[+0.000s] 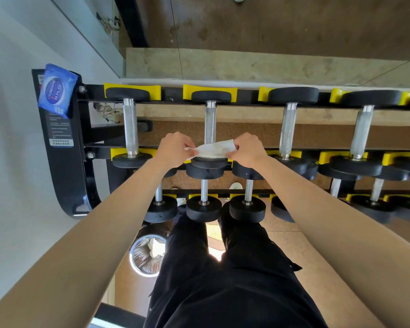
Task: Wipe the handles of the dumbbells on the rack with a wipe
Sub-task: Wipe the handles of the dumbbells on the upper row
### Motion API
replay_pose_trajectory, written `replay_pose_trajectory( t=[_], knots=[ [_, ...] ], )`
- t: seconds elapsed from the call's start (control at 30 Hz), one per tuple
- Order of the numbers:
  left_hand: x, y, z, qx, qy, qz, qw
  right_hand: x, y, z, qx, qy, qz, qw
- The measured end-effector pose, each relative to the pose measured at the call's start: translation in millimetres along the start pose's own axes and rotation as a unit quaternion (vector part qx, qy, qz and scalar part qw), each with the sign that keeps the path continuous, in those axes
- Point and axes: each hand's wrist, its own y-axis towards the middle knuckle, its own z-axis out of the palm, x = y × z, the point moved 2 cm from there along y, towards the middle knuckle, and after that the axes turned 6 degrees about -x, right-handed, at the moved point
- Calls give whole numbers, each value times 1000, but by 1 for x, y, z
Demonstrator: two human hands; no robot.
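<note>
Both hands pinch the white wipe, left hand and right hand stretching it flat, likely for wrapping, above the second dumbbell's knurled handle near the rack's left end.

1. Carrier: a black steel rack with two tiers in view, rails running left to right. It stands on a brown speckled floor.
2. Yellow cradles sit along the rails, one under each dumbbell head.
3. Upper tier: the upper dumbbells lie side by side, black heads in cradles, knurled metal handles spanning the gap between rails. Heads are larger toward the right.
4. Lower tier: the lower dumbbells lie the same way, packed closer.
5. A blue packet rests tilted on the rack's left end.
6. On the floor, a round lined bin stands near the rack's left foot.
</note>
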Motion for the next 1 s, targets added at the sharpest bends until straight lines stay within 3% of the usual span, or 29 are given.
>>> replay_pose_trajectory(
  t=[0.13,0.33,0.5,0.67,0.87,1.0],
  knots=[
    [8,3,-2,-9,61,-22,998,13,8,5,28,16,-28,999],
    [-12,6,-1,3,-25,10,1000,-17,7,-4,-39,34,45,998],
    [1,18,-9,-87,-61,-99,989,12,11,0,-27,81,4,996],
    [-10,20,-4,-64,-113,-62,990,-10,19,-11,-50,118,88,988],
    [7,25,-3,-138,-138,-171,966,18,20,-5,-22,134,14,991],
    [-8,31,-1,-113,-223,-146,957,-1,26,-18,-53,178,80,979]
  ],
)
